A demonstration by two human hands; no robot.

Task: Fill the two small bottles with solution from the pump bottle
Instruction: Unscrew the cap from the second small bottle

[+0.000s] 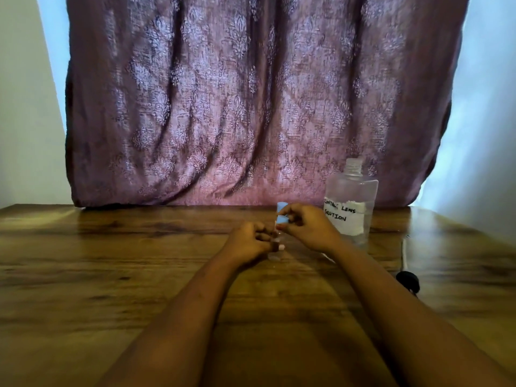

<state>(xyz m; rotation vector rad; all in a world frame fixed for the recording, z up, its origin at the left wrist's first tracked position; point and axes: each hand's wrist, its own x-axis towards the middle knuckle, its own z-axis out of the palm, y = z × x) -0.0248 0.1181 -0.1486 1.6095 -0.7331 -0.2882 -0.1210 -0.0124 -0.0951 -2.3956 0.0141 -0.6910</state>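
A clear pump bottle [352,202] with a handwritten "contact lens solution" label stands open-necked at the back right of the wooden table [111,261]; its black pump head [408,280] with a white tube lies to the right. My left hand [248,243] is closed around a small clear bottle [275,254] standing on the table. My right hand [307,226] pinches a light blue cap [282,219] at that bottle's top. A second light blue cap [281,205] shows just behind my right fingers; the bottle under it is hidden.
A purple patterned curtain [251,101] hangs right behind the table's far edge. White walls flank it. Both my forearms stretch across the middle of the table.
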